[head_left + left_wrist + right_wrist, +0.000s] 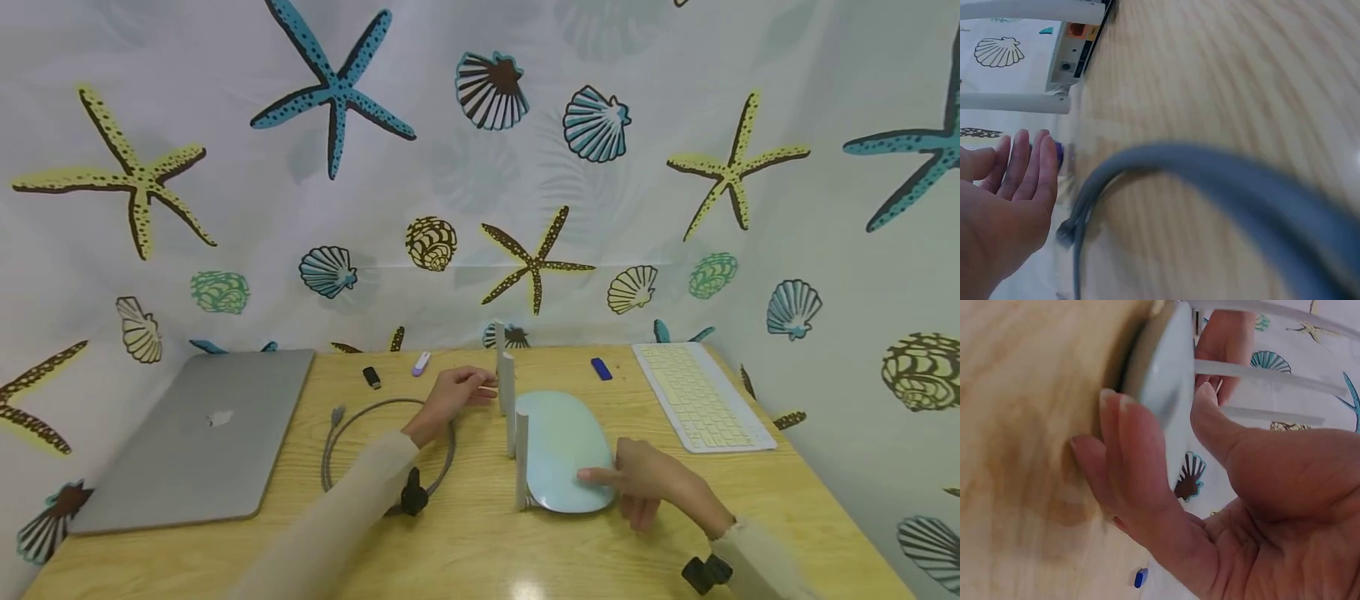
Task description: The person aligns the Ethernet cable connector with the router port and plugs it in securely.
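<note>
Router (564,446) — tabletop (585,554) spreading before its near edge — sits between hands (459,390) (647,479), both loosely unclenched.

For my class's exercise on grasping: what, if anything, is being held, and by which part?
The left hand holds nothing. The right hand is at the router, by its near right edge, thumb above it, fingers alongside; whether it grips cannot be told.

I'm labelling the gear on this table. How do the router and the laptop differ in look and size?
The router is pale blue-green with a curved outline; the laptop is gray and roughly rectangular. Upright antennas stand along the router's edge, while the laptop is a flat, closed slab. The laptop looks larger than the router. Both have rounded corners.
</note>
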`<state>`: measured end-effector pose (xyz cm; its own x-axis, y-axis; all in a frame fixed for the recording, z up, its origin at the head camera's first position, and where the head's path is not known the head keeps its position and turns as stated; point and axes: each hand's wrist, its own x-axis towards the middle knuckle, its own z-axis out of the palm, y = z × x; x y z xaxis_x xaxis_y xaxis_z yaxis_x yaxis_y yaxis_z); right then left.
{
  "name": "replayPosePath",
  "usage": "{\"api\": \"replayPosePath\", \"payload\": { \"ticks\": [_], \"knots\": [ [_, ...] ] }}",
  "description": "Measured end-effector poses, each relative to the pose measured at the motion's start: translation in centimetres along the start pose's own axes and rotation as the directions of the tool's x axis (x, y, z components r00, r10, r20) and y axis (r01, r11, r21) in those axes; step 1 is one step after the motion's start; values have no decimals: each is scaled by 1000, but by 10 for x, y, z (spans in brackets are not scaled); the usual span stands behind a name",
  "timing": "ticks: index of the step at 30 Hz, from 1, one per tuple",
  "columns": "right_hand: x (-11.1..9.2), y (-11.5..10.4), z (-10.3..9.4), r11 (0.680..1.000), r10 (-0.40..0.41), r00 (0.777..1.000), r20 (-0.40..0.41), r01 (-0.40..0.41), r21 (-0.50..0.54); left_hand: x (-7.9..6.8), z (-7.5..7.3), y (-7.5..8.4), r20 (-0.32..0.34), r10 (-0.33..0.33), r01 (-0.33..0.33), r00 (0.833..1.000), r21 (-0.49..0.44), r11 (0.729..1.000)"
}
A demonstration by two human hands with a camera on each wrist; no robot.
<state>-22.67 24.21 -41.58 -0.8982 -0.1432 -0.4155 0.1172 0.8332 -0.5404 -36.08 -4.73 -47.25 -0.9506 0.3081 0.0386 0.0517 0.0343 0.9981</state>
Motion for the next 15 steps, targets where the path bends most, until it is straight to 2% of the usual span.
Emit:
{"api": "replayPosePath", "payload": {
  "ticks": [3,6,9,15],
  "knots": [
    [-1,0,9,999,-27,1000,-10,27,29,7,8,-8,-4,-26,26,1000,-45,999],
    [0,-2,11,998,-48,999,-9,49,49,12,14,-10,24,-58,59,998,-39,997],
    [5,-3,8,999,-28,1000,7,28,42,15,16,-9,57,-89,89,994,4,996],
    [18,2,-2,997,31,999,30,-34,71,10,8,-9,28,-172,166,985,145,975]
  ]
}}
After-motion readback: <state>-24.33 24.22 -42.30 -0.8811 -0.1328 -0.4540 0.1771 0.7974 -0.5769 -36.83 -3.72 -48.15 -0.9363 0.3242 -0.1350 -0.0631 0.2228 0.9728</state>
